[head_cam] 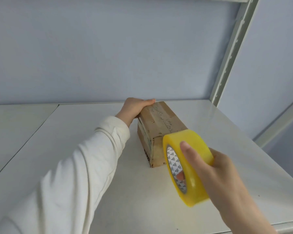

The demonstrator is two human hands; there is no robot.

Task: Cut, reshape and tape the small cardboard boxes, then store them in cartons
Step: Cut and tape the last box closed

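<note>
A small brown cardboard box (157, 125) lies on the white shelf board (95, 132), its long side running away from me, with tape strips along its top and side. My left hand (134, 108), in a white sleeve, grips the box's far left end, fingers curled over the top edge. My right hand (223, 173) holds a yellow tape roll (188, 166) just in front of the box's near end, thumb across the roll's outer face and a fingertip inside the core. The roll hides the box's near right corner.
A pale blue wall stands behind the shelf. A white metal shelf upright (233, 53) with slots rises at the right, with a diagonal brace (281, 119) below it. The shelf's front edge (286, 225) runs at the lower right; a seam divides the board at the left.
</note>
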